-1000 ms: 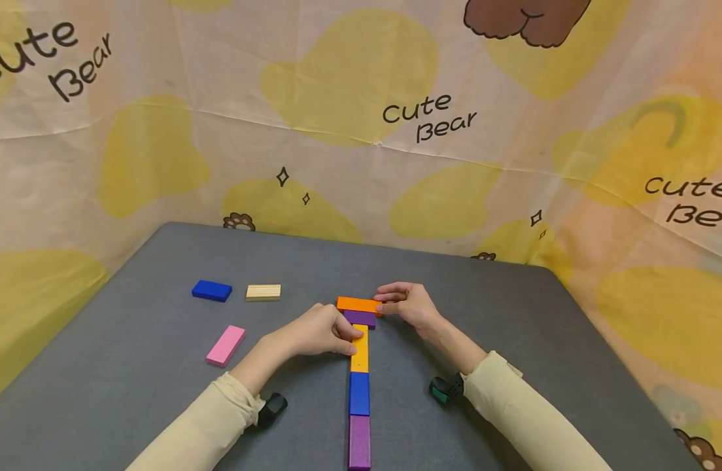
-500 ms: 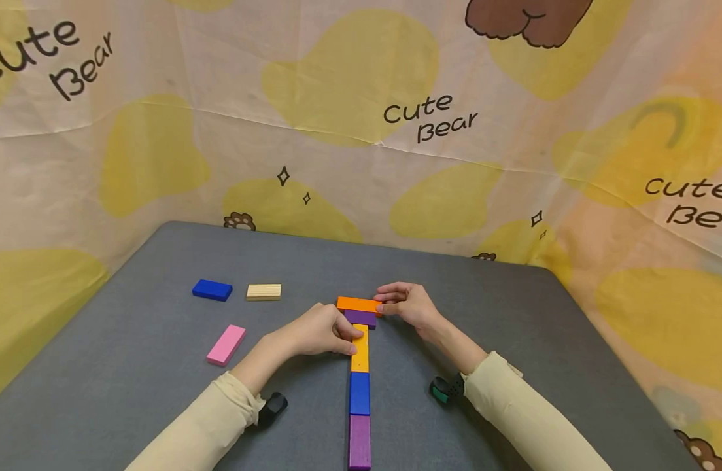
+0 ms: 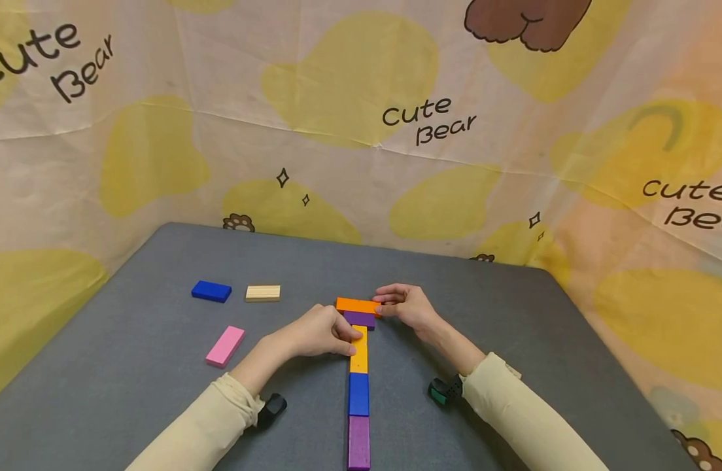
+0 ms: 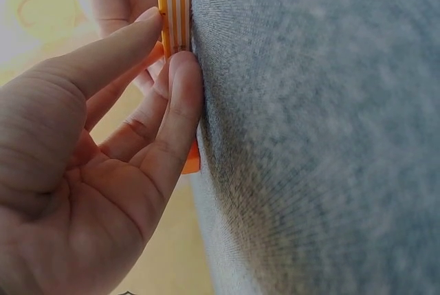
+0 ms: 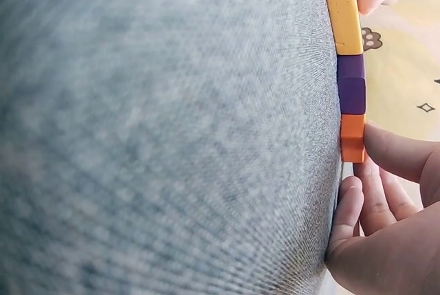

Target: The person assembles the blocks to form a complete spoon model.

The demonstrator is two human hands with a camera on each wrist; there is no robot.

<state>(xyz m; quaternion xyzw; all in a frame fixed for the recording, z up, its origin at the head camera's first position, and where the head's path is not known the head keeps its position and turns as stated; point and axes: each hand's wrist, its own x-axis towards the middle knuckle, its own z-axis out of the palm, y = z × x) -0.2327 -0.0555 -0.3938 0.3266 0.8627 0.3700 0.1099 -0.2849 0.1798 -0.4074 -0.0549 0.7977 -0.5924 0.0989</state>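
Near the middle of the table, flat wooden blocks form a T. Its stem is a purple block (image 3: 358, 443), a blue block (image 3: 358, 395) and a yellow block (image 3: 359, 363), end to end. Across the far end lie a second purple block (image 3: 359, 319) and an orange block (image 3: 354, 305), side by side. My left hand (image 3: 318, 331) holds the yellow block, thumb and fingers bent against its left side and top. At the orange block's right end, my right hand (image 3: 412, 308) pinches it, thumb on top; its other fingers (image 5: 375, 199) sit beyond that end, partly hidden.
Left of the T lie a loose blue block (image 3: 211, 292), a plain wood block (image 3: 263, 293) with a grooved face, and a pink block (image 3: 225, 347). The grey table (image 3: 490, 288) ends at a printed cloth backdrop (image 3: 349, 124).
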